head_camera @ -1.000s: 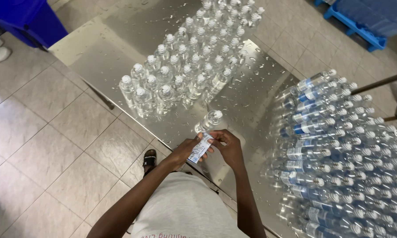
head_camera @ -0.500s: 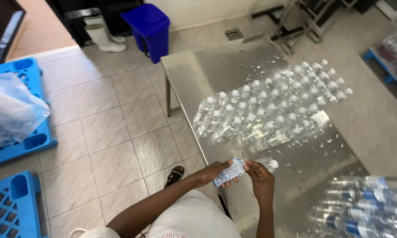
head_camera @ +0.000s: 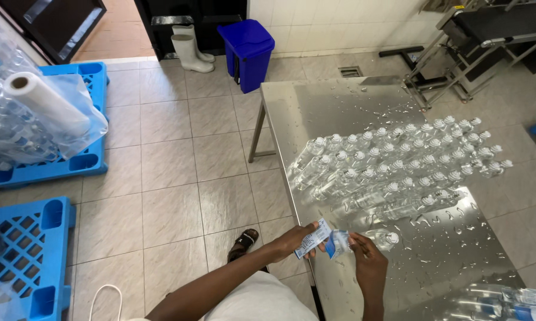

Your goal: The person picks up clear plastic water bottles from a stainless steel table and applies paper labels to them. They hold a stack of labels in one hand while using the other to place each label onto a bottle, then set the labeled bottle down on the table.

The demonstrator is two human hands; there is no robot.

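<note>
Label (head_camera: 314,238) pinched in left hand (head_camera: 293,241); right hand (head_camera: 363,248) grips bottle (head_camera: 363,239) over steel table (head_camera: 339,113).

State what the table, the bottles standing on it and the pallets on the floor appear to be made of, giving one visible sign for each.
Table: probably stainless steel, brushed; grey sheen with water drops beading on it.
Bottles: clear plastic, likely; see-through bodies with white caps.
Pallets: moulded plastic, it seems; uniform bright blue with grid openings.
</note>
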